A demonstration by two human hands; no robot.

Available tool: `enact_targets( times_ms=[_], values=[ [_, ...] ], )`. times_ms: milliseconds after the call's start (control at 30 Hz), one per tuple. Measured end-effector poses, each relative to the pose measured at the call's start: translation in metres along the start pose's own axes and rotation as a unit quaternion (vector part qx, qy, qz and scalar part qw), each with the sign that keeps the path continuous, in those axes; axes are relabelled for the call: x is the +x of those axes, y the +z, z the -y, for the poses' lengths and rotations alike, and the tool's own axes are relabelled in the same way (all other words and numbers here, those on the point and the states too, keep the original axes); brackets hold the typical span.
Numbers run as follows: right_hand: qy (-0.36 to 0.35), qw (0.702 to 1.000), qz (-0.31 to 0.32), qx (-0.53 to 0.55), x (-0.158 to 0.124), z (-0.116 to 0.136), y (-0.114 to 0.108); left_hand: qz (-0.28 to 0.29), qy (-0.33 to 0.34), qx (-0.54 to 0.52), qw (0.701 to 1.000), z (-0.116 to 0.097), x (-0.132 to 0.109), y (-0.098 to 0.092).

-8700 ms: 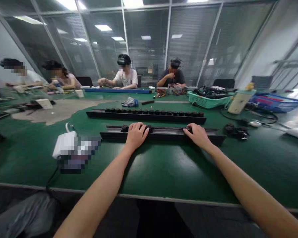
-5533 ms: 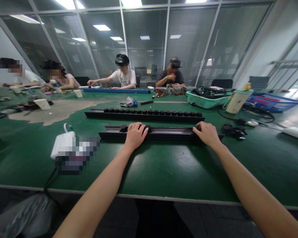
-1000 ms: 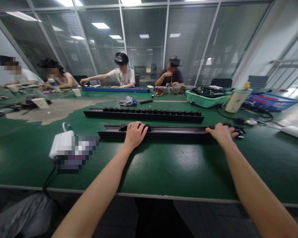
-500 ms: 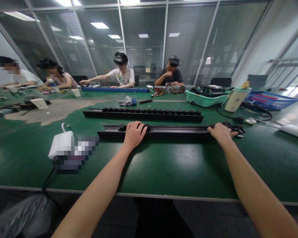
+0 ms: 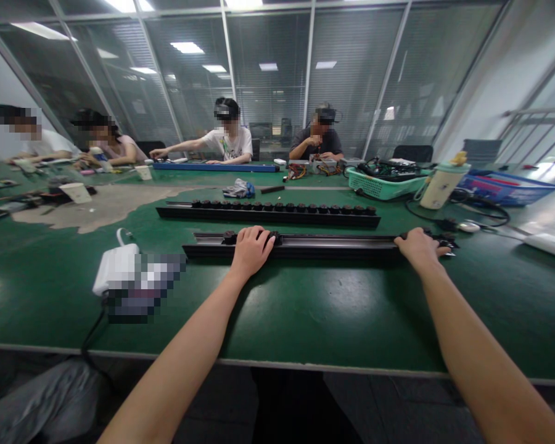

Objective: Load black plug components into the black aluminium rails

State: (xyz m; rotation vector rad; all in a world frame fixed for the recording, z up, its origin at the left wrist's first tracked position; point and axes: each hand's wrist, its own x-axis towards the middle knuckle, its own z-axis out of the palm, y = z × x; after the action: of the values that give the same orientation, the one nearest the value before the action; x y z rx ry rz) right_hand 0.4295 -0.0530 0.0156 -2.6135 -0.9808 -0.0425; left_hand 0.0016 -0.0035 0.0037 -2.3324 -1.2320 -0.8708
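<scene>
A long black rail (image 5: 333,243) with a metallic groove lies crosswise on the green table before me. My left hand (image 5: 253,250) is palm-down over its left part, fingers curled on the small black pieces (image 5: 230,237) seated in the groove. At the rail's right end is my right hand (image 5: 420,250), with one digit on the rail and another pointing right, by a cluster of loose black parts (image 5: 446,242). What its hidden fingers hold cannot be made out. Farther back, parallel, lies a second black rail (image 5: 268,216) carrying a row of round black pieces (image 5: 300,208).
A white adapter (image 5: 117,268) with a cable and a blurred object are at left. Behind the rails lie a grey-blue cloth (image 5: 238,188) and a dark strip (image 5: 272,189). Right are a green basket (image 5: 383,188), a cream bottle (image 5: 444,186) and a blue basket (image 5: 513,196). Several people sit opposite.
My right hand has slid slightly right along the rail's end. My left hand stays on the same black pieces. The whole view has shifted a little.
</scene>
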Motion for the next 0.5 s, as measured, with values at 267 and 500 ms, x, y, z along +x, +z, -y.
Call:
enact_targets(
  times_ms=[267, 500],
  values=[
    [0.033, 0.999, -0.027, 0.017, 0.016, -0.024, -0.001, 0.002, -0.003, -0.003, 1.0, 0.0, 0.0, 0.0],
    [0.113, 0.994, -0.003, 0.0, 0.034, -0.049, 0.001, 0.007, -0.007, -0.005, 1.0, 0.0, -0.001, -0.001]
  ],
)
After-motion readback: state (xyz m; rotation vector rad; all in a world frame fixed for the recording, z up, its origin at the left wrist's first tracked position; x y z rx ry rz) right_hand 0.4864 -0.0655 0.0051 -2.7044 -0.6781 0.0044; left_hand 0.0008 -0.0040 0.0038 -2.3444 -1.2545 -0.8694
